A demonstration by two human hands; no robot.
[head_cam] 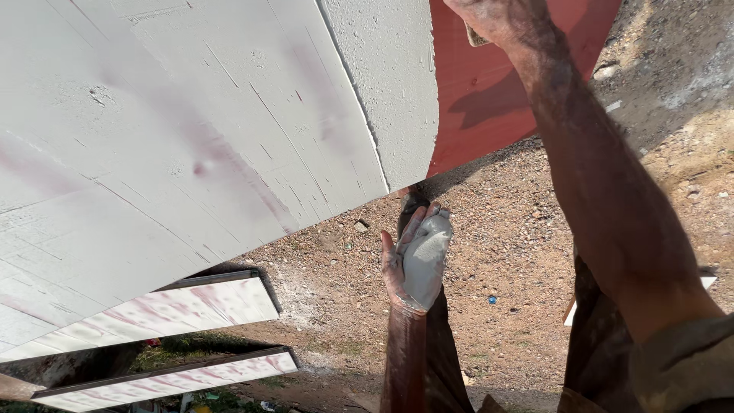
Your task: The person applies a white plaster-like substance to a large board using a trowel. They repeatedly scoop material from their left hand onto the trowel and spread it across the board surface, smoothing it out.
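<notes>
My left hand [404,264] is held palm up below the panel's lower edge and cups a lump of grey putty [425,256]. My right hand [501,19] reaches up at the top of the view, against the bare red part of the panel [474,99], and grips a small flat tool [475,36] of which only a corner shows. A large panel [191,138] coated in pale grey putty fills the left and middle, with thin scratch lines and faint pink patches showing through.
Reddish gravelly ground [505,252] lies below. Two long narrow boards [176,310] smeared white and pink rest at the lower left. My dirty trouser legs [596,352] show at the bottom.
</notes>
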